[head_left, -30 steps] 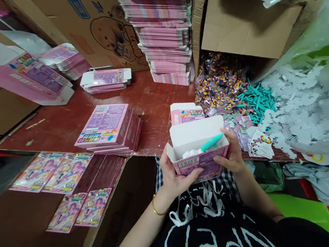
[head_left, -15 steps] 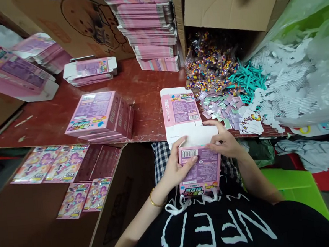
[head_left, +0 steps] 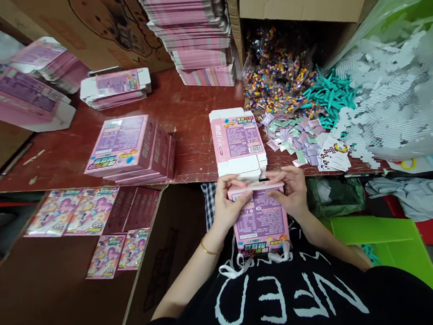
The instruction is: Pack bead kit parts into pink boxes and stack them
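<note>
A pink and purple box (head_left: 261, 216) stands upright against my black shirt, its printed panel facing up toward me and its top end folded down. My left hand (head_left: 232, 201) grips the box's upper left corner, thumb on the printed panel and fingers behind the top edge. At the upper right corner my right hand (head_left: 291, 194) holds the same box, thumb on the front and fingers over the top. Just beyond the hands, flat unfolded boxes (head_left: 237, 140) lie stacked at the table's front edge, white flaps toward me.
Finished-looking boxes (head_left: 124, 145) are stacked on the red table (head_left: 195, 134) at left. More sit in a carton (head_left: 34, 289) below. Right of centre lie small packets (head_left: 293, 135), teal pieces (head_left: 332, 96), bead bags (head_left: 277, 76) and white pegboards (head_left: 380, 87). Flat boxes tower (head_left: 198, 42) behind.
The white flap at the top of the held box has been folded down. My right hand has moved to the box's upper right corner, and the view has shifted slightly.
</note>
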The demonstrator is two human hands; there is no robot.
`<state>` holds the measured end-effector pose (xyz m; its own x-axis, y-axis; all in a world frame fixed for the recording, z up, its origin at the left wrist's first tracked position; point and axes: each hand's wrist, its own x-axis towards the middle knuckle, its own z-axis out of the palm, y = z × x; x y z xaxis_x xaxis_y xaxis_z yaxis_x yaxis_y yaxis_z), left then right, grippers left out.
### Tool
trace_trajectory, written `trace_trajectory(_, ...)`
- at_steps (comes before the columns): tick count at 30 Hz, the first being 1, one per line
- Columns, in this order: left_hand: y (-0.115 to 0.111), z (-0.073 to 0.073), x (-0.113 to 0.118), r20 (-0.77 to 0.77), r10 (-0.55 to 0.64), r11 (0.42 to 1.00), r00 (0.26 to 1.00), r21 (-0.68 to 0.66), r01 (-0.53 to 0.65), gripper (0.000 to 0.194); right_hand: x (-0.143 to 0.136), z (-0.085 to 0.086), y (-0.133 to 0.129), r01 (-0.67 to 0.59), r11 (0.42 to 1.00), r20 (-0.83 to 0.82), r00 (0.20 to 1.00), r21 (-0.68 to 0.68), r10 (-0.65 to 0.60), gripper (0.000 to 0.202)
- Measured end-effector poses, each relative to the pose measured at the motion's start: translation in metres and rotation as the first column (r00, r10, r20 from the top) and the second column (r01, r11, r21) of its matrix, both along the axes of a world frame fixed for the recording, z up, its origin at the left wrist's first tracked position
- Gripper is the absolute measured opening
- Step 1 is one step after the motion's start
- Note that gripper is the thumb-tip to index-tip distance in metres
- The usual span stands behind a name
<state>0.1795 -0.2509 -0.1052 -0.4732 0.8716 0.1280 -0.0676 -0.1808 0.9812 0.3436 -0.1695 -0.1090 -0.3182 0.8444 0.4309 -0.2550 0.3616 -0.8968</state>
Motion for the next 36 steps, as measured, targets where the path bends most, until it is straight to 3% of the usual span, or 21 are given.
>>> trace_trajectory(4,0.003,0.011,-0.002,0.063,0.073,0.983,0.995,-0.173,-0.061,0.034,0.001,0.02,0.018,-0.113,0.983,0.208,0.968,-0.142,0.141,0.021)
trace_trajectory(7,0.002,0.011,0.0,0.016,0.085,0.989,0.996,-0.125,-0.082,0.022,0.006,0.023,0.035,-0.233,0.946,0.184,0.943,-0.226,0.276,0.016)
trace_trajectory(12,-0.004,0.0,0.003,-0.215,0.091,0.994,0.972,-0.036,-0.101,0.026,0.022,0.016,0.039,-0.44,0.826,0.172,0.837,-0.352,0.519,0.022)
trace_trajectory(14,-0.009,-0.006,0.004,-0.213,0.093,0.988,0.973,-0.101,-0.116,0.053,0.028,0.016,0.036,-0.524,0.773,0.166,0.779,-0.358,0.605,0.037)
trace_trajectory(15,-0.014,-0.008,0.004,-0.177,0.041,0.985,0.983,-0.16,-0.07,0.07,0.029,0.016,0.035,-0.539,0.768,0.163,0.771,-0.346,0.615,0.043)
trace_trajectory(17,-0.027,-0.008,0.0,-0.023,-0.143,0.954,0.989,-0.27,0.132,0.091,0.029,0.015,0.035,-0.515,0.794,0.142,0.803,-0.323,0.579,0.053)
trace_trajectory(19,-0.042,0.0,-0.016,0.142,-0.271,0.904,0.952,-0.301,0.303,0.085,0.025,0.014,0.038,-0.475,0.817,0.068,0.85,-0.327,0.522,0.065)
trace_trajectory(20,-0.048,0.008,-0.032,0.163,-0.261,0.903,0.951,-0.307,0.3,0.076,0.022,0.012,0.041,-0.46,0.82,0.033,0.866,-0.339,0.499,0.069)
trace_trajectory(21,-0.053,0.019,-0.053,0.133,-0.186,0.924,0.974,-0.312,0.219,0.067,0.019,0.011,0.043,-0.443,0.824,0.018,0.877,-0.353,0.48,0.07)
trace_trajectory(23,-0.058,0.048,-0.113,-0.098,0.092,0.945,0.991,-0.304,-0.118,0.052,0.013,0.006,0.05,-0.393,0.839,0.072,0.891,-0.376,0.449,0.06)
trace_trajectory(24,-0.058,0.064,-0.149,-0.208,0.256,0.924,0.944,-0.235,-0.303,0.052,0.01,0.003,0.053,-0.363,0.849,0.129,0.889,-0.383,0.439,0.054)
trace_trajectory(25,-0.057,0.081,-0.187,-0.283,0.36,0.896,0.889,-0.162,-0.414,0.055,0.006,-0.001,0.055,-0.336,0.859,0.19,0.882,-0.386,0.431,0.048)
trace_trajectory(26,-0.055,0.096,-0.226,-0.33,0.418,0.872,0.846,-0.117,-0.476,0.058,0.003,-0.004,0.057,-0.312,0.87,0.245,0.873,-0.381,0.421,0.044)
trace_trajectory(28,-0.047,0.118,-0.295,-0.347,0.457,0.827,0.819,-0.175,-0.535,0.051,-0.003,-0.012,0.059,-0.285,0.89,0.319,0.858,-0.355,0.402,0.039)
trace_trajectory(31,-0.028,0.126,-0.361,-0.331,0.42,0.794,0.845,-0.317,-0.519,0.048,-0.011,-0.022,0.058,-0.273,0.909,0.368,0.848,-0.316,0.382,0.038)
trace_trajectory(36,-0.009,0.105,-0.395,-0.405,0.317,0.737,0.858,-0.463,-0.492,0.055,-0.013,-0.026,0.068,-0.253,0.923,0.408,0.84,-0.29,0.358,0.036)
